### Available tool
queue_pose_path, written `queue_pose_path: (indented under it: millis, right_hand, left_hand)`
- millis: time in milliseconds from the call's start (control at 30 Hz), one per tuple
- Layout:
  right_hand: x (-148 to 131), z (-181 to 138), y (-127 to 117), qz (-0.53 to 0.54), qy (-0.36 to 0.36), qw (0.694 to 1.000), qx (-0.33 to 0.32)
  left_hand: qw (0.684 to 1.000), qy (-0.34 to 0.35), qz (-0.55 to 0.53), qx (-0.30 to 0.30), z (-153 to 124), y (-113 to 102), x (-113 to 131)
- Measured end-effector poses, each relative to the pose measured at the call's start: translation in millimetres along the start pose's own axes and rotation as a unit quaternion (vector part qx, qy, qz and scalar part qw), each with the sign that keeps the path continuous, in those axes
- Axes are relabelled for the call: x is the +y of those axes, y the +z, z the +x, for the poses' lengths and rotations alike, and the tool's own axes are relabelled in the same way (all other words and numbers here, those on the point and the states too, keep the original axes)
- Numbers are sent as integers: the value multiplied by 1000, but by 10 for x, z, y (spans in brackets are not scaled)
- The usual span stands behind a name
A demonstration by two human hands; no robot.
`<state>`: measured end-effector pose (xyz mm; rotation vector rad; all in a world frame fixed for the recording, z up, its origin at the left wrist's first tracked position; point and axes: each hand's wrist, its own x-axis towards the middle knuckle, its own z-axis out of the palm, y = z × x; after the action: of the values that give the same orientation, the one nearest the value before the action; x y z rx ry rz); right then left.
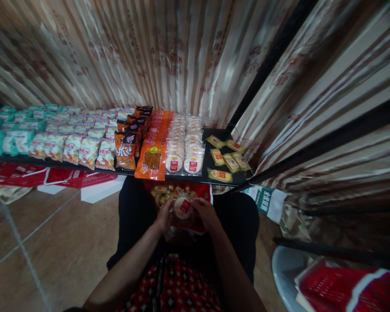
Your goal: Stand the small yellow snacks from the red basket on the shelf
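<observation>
My left hand and my right hand both grip a round white rice-cracker packet with a red label, held low in front of my lap. It hangs just above a red basket that holds small yellow snack packets. In front of me, a black shelf carries rows of the same rice-cracker packets, orange snack bags, and loose yellow packets on the right.
White-and-red chip bags and green bags fill the shelf's left part. A striped curtain hangs behind. Red-and-white boxes lie under the shelf. At the lower right a grey stool bears a red basket.
</observation>
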<state>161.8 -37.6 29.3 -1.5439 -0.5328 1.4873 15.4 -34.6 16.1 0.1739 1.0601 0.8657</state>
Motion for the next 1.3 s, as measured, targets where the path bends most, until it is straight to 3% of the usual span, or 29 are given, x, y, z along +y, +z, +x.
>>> queue_pose_path:
  millis: [167,733,1300]
  right_hand:
    - [5,-15,-42,-55,10,998,5]
    - [213,-3,-69,-12,66,997,30]
    - [353,-87,10,124,102,984,78]
  left_hand:
    - [997,-35,18,-74,-68,4,120]
    - [999,-26,44,-18,-7,-61,128]
    - [997,30,57,-53,-24,-78,78]
